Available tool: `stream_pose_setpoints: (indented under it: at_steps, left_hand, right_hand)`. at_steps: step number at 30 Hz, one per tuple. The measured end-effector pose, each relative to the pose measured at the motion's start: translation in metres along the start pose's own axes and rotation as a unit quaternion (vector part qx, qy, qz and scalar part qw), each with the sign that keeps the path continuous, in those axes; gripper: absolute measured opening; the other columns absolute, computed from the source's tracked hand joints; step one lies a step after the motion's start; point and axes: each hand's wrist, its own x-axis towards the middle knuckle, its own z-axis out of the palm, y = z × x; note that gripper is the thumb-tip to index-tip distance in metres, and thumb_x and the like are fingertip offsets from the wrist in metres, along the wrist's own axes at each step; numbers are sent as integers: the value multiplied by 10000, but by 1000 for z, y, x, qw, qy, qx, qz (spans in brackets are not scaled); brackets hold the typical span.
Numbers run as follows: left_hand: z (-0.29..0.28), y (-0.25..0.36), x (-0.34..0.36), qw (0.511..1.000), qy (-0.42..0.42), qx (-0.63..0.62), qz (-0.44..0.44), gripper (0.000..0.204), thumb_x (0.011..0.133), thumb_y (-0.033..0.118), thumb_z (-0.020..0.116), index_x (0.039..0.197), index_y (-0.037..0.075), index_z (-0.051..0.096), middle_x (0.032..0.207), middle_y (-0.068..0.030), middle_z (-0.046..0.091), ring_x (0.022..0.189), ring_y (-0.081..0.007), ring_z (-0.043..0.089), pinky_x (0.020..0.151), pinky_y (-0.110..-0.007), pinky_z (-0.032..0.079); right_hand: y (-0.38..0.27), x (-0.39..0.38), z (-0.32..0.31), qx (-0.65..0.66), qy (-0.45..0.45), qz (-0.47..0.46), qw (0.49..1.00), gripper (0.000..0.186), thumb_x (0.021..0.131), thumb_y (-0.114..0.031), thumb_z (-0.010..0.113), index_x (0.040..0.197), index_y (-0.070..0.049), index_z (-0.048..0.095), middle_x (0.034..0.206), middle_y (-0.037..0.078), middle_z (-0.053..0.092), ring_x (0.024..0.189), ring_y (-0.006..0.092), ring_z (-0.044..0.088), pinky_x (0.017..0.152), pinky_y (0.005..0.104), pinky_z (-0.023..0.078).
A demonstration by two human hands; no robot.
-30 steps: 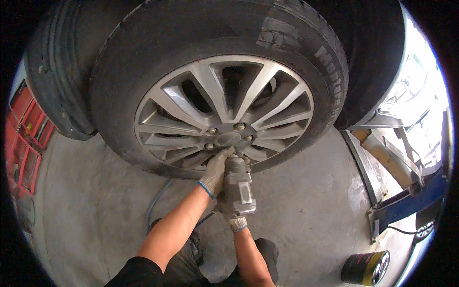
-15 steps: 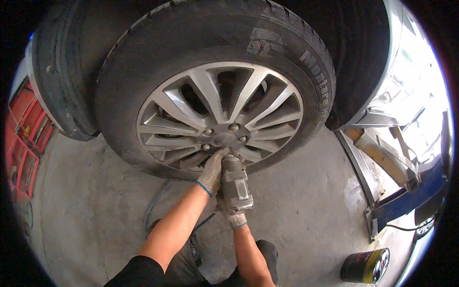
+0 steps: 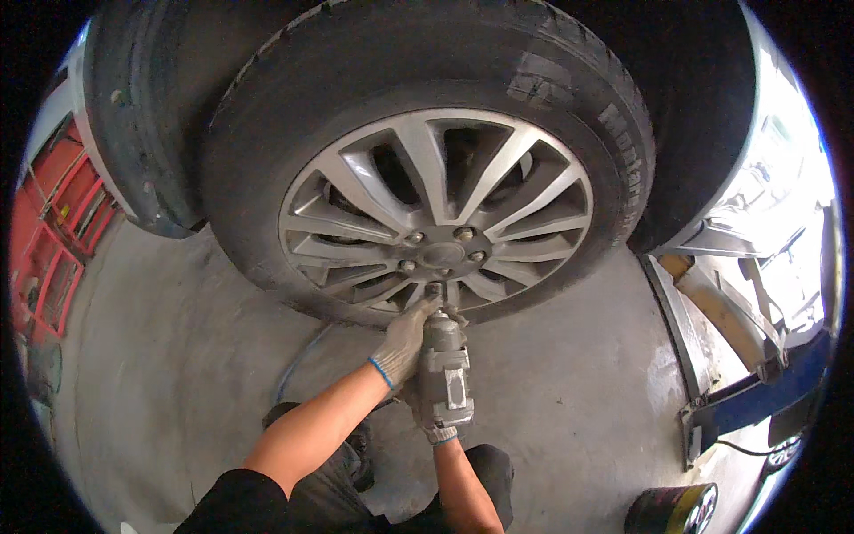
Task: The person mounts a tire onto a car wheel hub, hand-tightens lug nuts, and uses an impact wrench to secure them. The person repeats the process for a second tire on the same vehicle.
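A car wheel with a silver multi-spoke rim [image 3: 449,182] and black tyre [image 3: 311,98] is in front of me. Several lug nuts [image 3: 464,234] ring its dark hub centre cap [image 3: 441,256]. Below the cap, I hold a grey impact wrench [image 3: 447,383] pointing toward the wheel. My right hand [image 3: 431,425], in a pale knit glove, grips it from beneath; the body hides most of its fingers. My gloved left hand [image 3: 405,343] closes around the front end by the dark socket [image 3: 434,290]. The socket's tip sits just under the lowest lug nut [image 3: 445,272], seemingly apart from it.
Red metal racks [image 3: 67,222] stand at the left. On the right are a blue lift arm [image 3: 761,383] and a yellowish beam [image 3: 725,303]. A black and yellow drum [image 3: 667,509] stands at lower right. A hose [image 3: 302,360] runs along the concrete floor behind my left arm.
The wrench and both hands have drawn back from the wheel, so the lowest lug nut and the socket now show. My view has shifted, moving the wheel rightward in the picture.
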Motion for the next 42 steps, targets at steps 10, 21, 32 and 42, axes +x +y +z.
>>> stream_pose_setpoints:
  at_steps: [10, 21, 32, 42]
  left_hand:
    - [-6, 50, -27, 999, -19, 29, 27, 390, 1070, 355, 483, 1124, 9, 655, 1019, -170, 752, 819, -318, 755, 743, -443, 636]
    - [-9, 43, -11, 999, 29, 24, 37, 360, 1037, 356, 555, 1112, 31, 690, 967, -125, 741, 828, -252, 715, 763, -384, 586]
    - [-10, 48, 7, 987, 123, 91, 57, 416, 986, 401, 629, 1102, 12, 723, 991, -92, 725, 858, -185, 645, 808, -350, 515]
    - [-8, 59, -3, 998, 55, -11, 15, 347, 1047, 369, 540, 1113, 58, 679, 947, -103, 740, 744, -226, 703, 714, -394, 587]
  right_hand:
    - [-8, -2, 45, -23, 42, -39, 998, 704, 922, -422, 657, 1535, -137, 463, 1472, 194, 533, 1353, 435, 480, 1091, 539, 421]
    - [-26, 14, 17, -19, 70, -72, 995, 580, 946, -388, 629, 1467, -158, 520, 1389, 152, 573, 1249, 397, 539, 1029, 524, 462]
    - [-3, 12, 54, 116, 45, -33, 992, 573, 935, -405, 642, 1441, -155, 543, 1352, 150, 594, 1217, 400, 555, 992, 530, 476]
    - [-20, 20, 30, 21, 74, -47, 996, 516, 920, -360, 657, 1360, -98, 592, 1146, 135, 659, 1056, 352, 605, 898, 497, 483]
